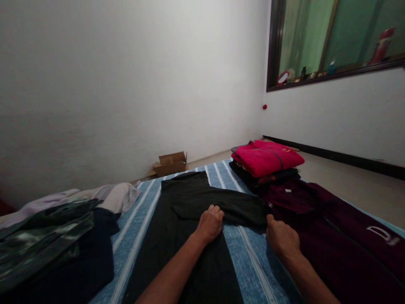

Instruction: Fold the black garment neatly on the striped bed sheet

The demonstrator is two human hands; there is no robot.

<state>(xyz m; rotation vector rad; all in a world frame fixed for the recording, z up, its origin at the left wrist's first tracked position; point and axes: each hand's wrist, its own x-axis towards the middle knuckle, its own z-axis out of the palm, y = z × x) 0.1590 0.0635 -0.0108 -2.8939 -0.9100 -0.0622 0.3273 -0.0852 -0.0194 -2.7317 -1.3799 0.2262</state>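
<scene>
A dark long-sleeved shirt [183,236] lies on the blue striped bed cover, its body running toward me. One sleeve stretches out to the right, across the stripes. My left hand [211,223] is closed on the sleeve near its middle, fingers curled into the cloth. At the sleeve's far right end, my right hand [281,237] pinches the cuff between thumb and fingers. A maroon zip jacket [341,240] with a white letter lies just right of that hand.
A pink folded jacket [265,158] tops a stack of dark clothes at the back right. Loose clothes [57,240] are heaped on the left. A cardboard box [171,165] stands beyond the blue cover [253,257], by the wall. A window [335,38] is at upper right.
</scene>
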